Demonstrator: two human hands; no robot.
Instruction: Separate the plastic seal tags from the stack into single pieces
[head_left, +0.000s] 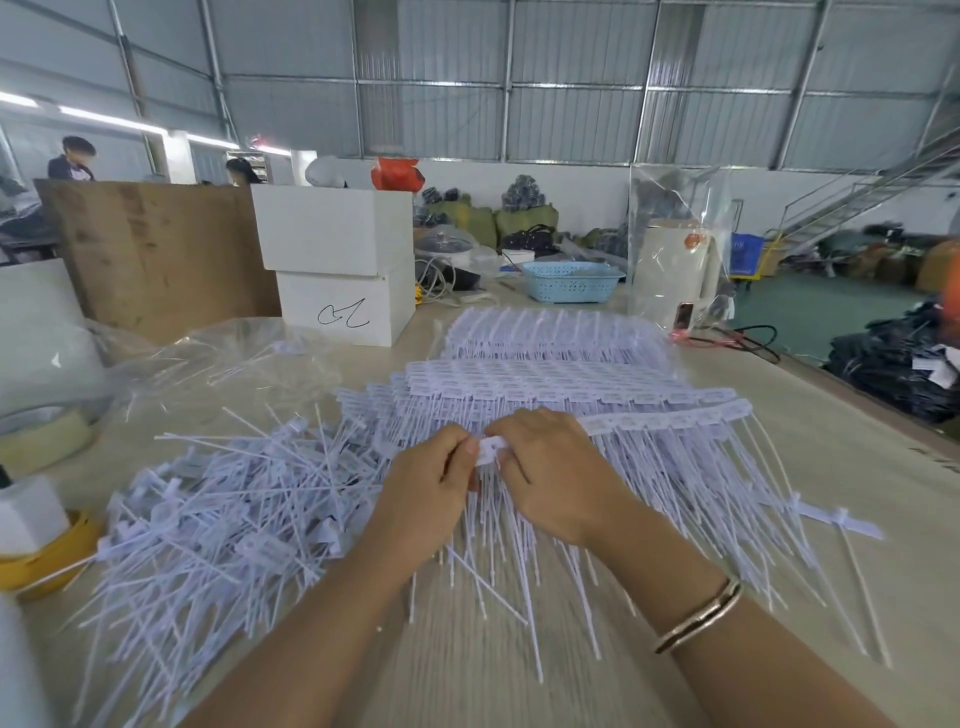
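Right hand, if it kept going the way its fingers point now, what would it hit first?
The right hand points leftward at the tag head it pinches; just beyond are the left hand's fingertips. Past those, probably the loose tag pile, though depth is unclear.

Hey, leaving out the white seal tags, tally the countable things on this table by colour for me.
White boxes, stacked: 2
Blue basket: 1
Yellow tape roll: 1
Beige tape roll: 1
Total: 5
The tags are too many and too tangled to count.
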